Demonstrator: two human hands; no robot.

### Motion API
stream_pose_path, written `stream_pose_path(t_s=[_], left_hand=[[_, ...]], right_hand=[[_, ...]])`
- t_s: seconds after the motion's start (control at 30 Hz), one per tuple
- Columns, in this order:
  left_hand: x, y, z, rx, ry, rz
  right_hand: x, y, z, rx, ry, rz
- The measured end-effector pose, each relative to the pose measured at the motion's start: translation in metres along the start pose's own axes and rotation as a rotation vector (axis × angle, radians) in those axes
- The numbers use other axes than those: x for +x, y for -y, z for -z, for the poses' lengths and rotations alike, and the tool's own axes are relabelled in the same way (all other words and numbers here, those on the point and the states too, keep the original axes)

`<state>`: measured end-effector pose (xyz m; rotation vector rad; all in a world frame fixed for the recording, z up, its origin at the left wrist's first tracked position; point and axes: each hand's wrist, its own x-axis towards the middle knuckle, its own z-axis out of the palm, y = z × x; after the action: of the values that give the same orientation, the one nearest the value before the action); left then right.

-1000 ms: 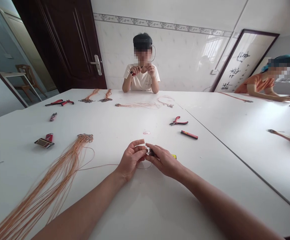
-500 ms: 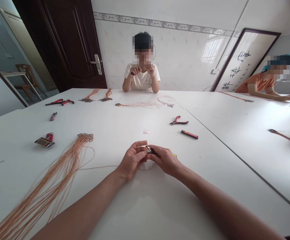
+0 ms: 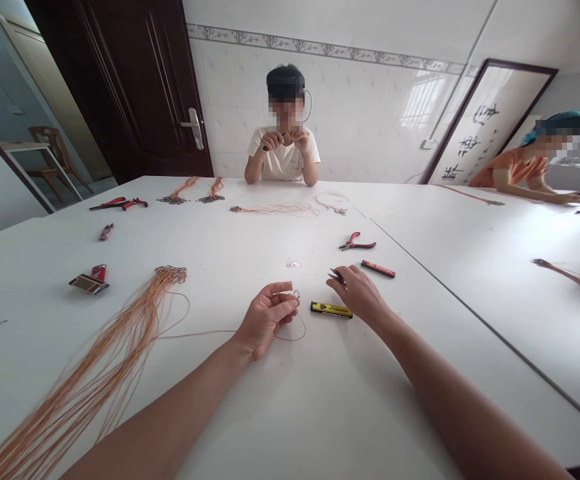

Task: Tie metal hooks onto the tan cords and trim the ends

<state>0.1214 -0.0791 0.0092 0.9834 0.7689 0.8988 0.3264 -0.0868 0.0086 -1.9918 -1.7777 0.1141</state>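
My left hand (image 3: pixel 273 313) is closed in a pinch on a small curved fish hook (image 3: pixel 297 294), whose bend shows above the fingertips. A thin copper-coloured line (image 3: pixel 205 333) runs beneath this hand and makes a loop on its right side. My right hand (image 3: pixel 363 290) is apart from it, wrapped round small dark metal clippers (image 3: pixel 337 275); only their tips stick out to the left. Just below the right fingers lies a slim yellow-and-black case (image 3: pixel 331 310). A bundle of orange lines (image 3: pixel 130 320) with hooks at the top end lies left of my left hand.
Red-handled pliers (image 3: pixel 357 243) and a slim red-and-black case (image 3: pixel 379 269) lie beyond my right hand. At left are a red lighter (image 3: pixel 99 273), a striped box (image 3: pixel 89 285) and more pliers (image 3: pixel 119 204). One person (image 3: pixel 285 147) sits opposite, another (image 3: pixel 530 170) at far right.
My right hand has moved right and up, away from the left hand, taking the clippers along. The hook in my left fingers and the yellow case are now uncovered.
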Motion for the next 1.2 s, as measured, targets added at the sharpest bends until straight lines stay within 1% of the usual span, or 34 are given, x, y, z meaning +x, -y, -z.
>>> stream_pose_path(t_s=[0.1, 0.17, 0.3, 0.4, 0.43, 0.5, 0.57, 0.6, 0.7, 0.8, 0.87, 0.97, 1.03, 1.1, 1.2], left_hand=[[-0.001, -0.001, 0.000, 0.008, -0.005, 0.013], [-0.001, -0.001, 0.000, 0.006, -0.006, 0.011], [-0.001, -0.001, -0.001, -0.008, -0.013, 0.002], [0.000, 0.000, 0.001, -0.040, -0.020, -0.008], [0.000, 0.001, 0.001, -0.052, -0.019, -0.011], [0.001, 0.001, 0.002, -0.062, -0.013, -0.010], [0.001, 0.002, 0.003, -0.061, -0.007, -0.003], [0.001, 0.002, 0.003, -0.057, -0.005, 0.003], [0.001, 0.001, 0.003, -0.044, -0.004, 0.016], [0.001, 0.000, 0.003, -0.031, -0.006, 0.019], [0.001, 0.000, 0.003, -0.026, -0.012, 0.018], [0.000, 0.000, 0.003, -0.026, -0.023, 0.018], [0.001, 0.000, 0.003, -0.033, -0.023, 0.014], [0.001, 0.001, 0.004, -0.046, -0.022, 0.009], [0.002, 0.002, 0.004, -0.077, -0.026, 0.001]], right_hand=[[0.006, -0.012, -0.007, -0.074, 0.045, -0.022], [0.007, -0.015, -0.011, -0.082, 0.046, -0.016], [0.003, -0.006, -0.007, -0.089, 0.012, -0.005], [-0.005, 0.006, 0.002, -0.058, -0.001, 0.079], [-0.008, 0.010, 0.004, -0.037, 0.023, 0.128], [-0.014, 0.017, 0.006, -0.008, 0.119, 0.224], [-0.018, 0.021, 0.004, -0.006, 0.201, 0.280], [-0.019, 0.023, 0.002, -0.007, 0.213, 0.295], [-0.018, 0.025, -0.005, 0.015, 0.173, 0.307], [-0.015, 0.026, -0.006, 0.041, 0.118, 0.257], [-0.014, 0.029, -0.005, 0.197, 0.140, 0.187], [-0.017, 0.035, -0.003, 0.664, 0.253, 0.050], [-0.020, 0.039, -0.002, 0.891, 0.320, -0.008], [-0.022, 0.043, -0.002, 0.998, 0.373, -0.040], [-0.024, 0.046, -0.001, 1.038, 0.444, -0.088]])
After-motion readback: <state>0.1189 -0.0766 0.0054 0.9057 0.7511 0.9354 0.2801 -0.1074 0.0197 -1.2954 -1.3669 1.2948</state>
